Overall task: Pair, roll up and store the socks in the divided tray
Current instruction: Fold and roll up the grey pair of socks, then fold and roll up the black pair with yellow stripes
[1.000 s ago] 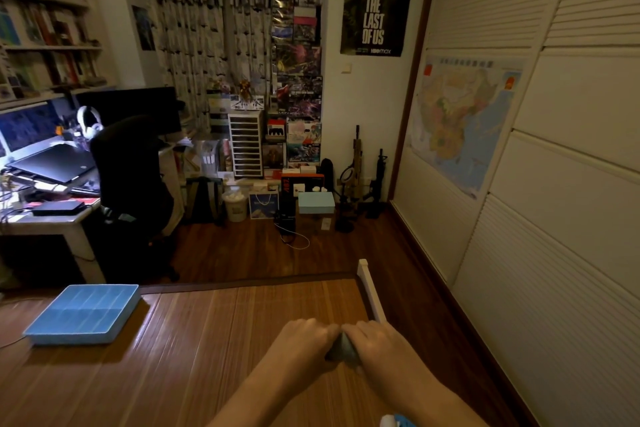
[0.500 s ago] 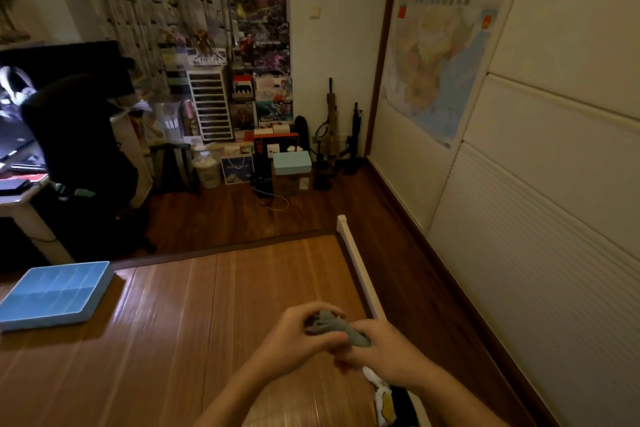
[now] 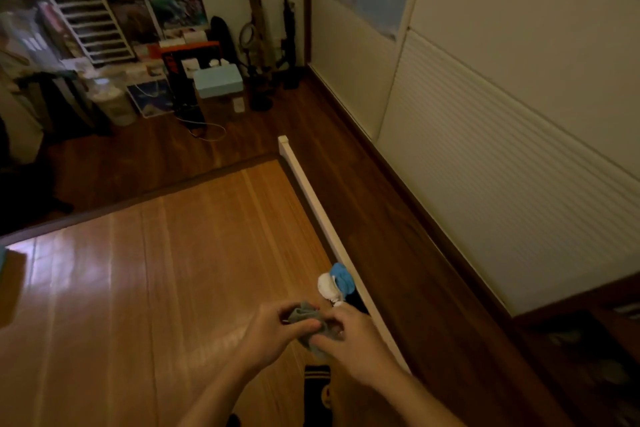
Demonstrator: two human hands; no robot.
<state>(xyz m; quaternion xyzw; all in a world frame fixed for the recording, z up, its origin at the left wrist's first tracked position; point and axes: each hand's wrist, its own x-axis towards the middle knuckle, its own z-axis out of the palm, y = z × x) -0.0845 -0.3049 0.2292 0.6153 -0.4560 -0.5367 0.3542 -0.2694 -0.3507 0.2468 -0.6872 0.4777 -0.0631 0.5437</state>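
Both of my hands are closed on a grey sock bundle (image 3: pixel 304 318), held just above the slatted bamboo mat (image 3: pixel 166 270) near its right edge. My left hand (image 3: pixel 272 334) curls round the upper part with the thumb laid across it, and my right hand (image 3: pixel 349 345) pinches the lower end. The soft knit is bunched into a lumpy wad and not yet a tight roll, so I judge this pair is mid-roll and still has to go in the tray. More is left: a white sock (image 3: pixel 326 285) and a blue sock (image 3: pixel 343 277) lie crumpled together beside the white rail (image 3: pixel 311 194), and a black sock with pale stripes (image 3: pixel 317 383) lies flat near my wrists. The divided tray is not plainly in view, so I cannot say what it already holds.
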